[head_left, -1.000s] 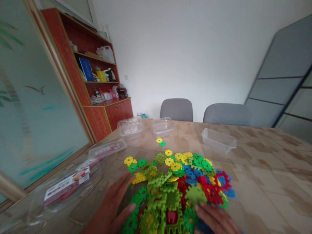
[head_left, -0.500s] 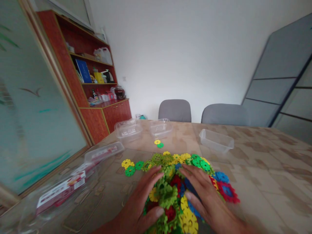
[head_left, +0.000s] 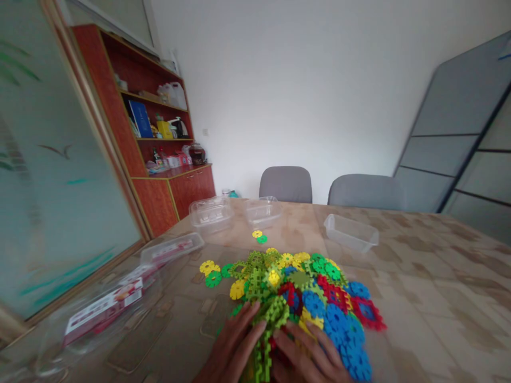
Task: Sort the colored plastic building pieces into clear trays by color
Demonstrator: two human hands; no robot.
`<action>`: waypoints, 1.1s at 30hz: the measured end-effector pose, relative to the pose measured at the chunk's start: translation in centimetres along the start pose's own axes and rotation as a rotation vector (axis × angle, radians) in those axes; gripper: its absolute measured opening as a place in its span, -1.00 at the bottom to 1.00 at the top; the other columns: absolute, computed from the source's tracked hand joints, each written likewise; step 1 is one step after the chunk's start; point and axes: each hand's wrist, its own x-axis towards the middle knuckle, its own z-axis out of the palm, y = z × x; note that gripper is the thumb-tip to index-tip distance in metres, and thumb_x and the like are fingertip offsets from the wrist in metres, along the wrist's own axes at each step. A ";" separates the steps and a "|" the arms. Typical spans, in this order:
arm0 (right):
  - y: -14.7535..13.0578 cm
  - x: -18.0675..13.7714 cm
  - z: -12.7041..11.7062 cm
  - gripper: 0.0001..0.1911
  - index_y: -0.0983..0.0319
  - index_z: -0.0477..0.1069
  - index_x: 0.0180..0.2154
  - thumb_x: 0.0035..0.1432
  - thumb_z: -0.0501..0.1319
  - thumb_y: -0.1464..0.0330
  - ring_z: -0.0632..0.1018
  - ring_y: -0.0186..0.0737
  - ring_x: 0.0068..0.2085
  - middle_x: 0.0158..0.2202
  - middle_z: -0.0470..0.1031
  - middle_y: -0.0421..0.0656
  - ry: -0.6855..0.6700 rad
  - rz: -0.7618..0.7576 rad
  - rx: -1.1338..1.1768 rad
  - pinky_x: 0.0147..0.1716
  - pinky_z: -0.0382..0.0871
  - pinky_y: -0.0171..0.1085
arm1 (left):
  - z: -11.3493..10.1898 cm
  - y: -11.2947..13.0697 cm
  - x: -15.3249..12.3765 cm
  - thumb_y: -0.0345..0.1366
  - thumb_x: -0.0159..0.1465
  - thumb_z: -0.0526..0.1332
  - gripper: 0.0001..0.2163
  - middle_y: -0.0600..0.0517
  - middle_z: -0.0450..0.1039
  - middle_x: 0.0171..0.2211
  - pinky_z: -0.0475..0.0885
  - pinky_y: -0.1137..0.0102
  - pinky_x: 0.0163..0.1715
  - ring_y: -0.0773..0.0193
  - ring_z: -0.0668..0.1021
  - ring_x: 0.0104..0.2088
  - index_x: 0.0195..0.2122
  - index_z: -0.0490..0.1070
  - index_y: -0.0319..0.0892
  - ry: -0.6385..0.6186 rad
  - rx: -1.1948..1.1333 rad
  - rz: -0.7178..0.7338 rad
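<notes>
A pile of plastic interlocking building pieces (head_left: 313, 303) lies on the table in front of me, made of round notched discs and toothed squares in green, yellow, red and blue. My left hand (head_left: 237, 343) is curled against the left side of several light green toothed pieces (head_left: 273, 314) at the near edge. From the other side my right hand (head_left: 307, 351) presses on the same pieces, its fingers bent over red and yellow ones. The palms and thumbs are mostly hidden. Blue discs (head_left: 345, 330) lie just right of my right hand.
Clear plastic tubs stand at the back left (head_left: 211, 217), back middle (head_left: 263, 214) and right (head_left: 351, 234). Clear packages with printed labels (head_left: 106, 308) lie along the left. Two loose discs (head_left: 259, 236) sit beyond the pile. Grey chairs (head_left: 285, 185) stand behind the table.
Both hands have drawn back toward me, off the middle of the pile, and closed in around the green pieces at its near edge. The blue discs and red squares are now uncovered.
</notes>
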 end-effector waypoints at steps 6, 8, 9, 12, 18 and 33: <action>3.1 3.4 -2.1 -0.69 0.19 0.39 0.04 0.26 0.16 0.36 0.50 0.01 0.05 0.05 0.49 0.01 0.015 0.087 -0.015 -0.02 0.45 0.00 | 0.6 0.7 2.4 0.25 0.24 -0.01 -0.24 -0.10 -0.14 0.37 0.18 0.11 0.21 -0.12 0.14 0.29 0.37 -0.20 0.05 0.036 -0.046 -0.019; 3.9 3.4 -2.1 -0.69 0.17 0.38 0.05 0.27 0.14 0.38 0.50 -0.03 0.05 0.06 0.47 0.00 0.045 0.208 0.062 0.00 0.44 -0.02 | -0.7 1.1 3.7 0.22 0.27 0.01 -0.27 -0.11 -0.03 0.34 0.18 0.09 0.20 -0.12 0.19 0.26 0.36 -0.17 0.02 0.075 -0.031 0.044; 4.4 3.2 -2.2 -0.68 0.15 0.36 0.07 0.28 0.13 0.36 0.49 -0.05 0.05 0.06 0.46 -0.02 0.062 0.262 0.106 0.01 0.43 -0.05 | -1.7 1.4 4.5 0.18 0.28 0.03 -0.30 -0.10 0.04 0.32 0.18 0.09 0.20 -0.11 0.21 0.25 0.35 -0.14 0.01 0.096 -0.027 0.072; 6.6 2.5 -2.8 -0.69 0.11 0.35 0.07 0.33 0.06 0.32 0.47 -0.10 0.08 0.06 0.46 -0.07 0.132 0.388 0.225 0.06 0.39 -0.10 | -5.3 1.4 7.7 -0.14 0.38 0.03 -0.59 -0.05 0.27 0.19 0.23 0.19 0.16 0.07 0.32 0.18 0.24 0.13 0.01 0.117 -0.067 -0.007; 13.6 -0.2 -3.6 -0.59 0.20 0.44 -0.09 0.31 -0.05 0.13 0.53 -0.01 -0.04 -0.07 0.53 0.00 0.219 0.715 0.224 0.01 0.41 -0.03 | -6.9 -5.6 15.7 -0.14 0.31 0.08 -0.73 -0.09 0.48 -0.06 0.27 0.18 0.09 0.04 0.45 0.00 -0.10 0.45 -0.14 0.145 -0.205 -0.212; 12.0 1.0 -0.9 -0.28 0.19 0.37 0.12 0.08 0.15 -0.13 0.27 0.07 0.24 0.22 0.31 -0.03 0.084 0.942 0.902 0.26 0.00 0.07 | -3.7 -6.6 18.6 0.07 0.27 0.11 -0.53 -0.05 0.45 0.06 0.34 0.25 0.05 0.04 0.46 0.07 0.04 0.42 -0.15 -0.147 -0.720 -0.240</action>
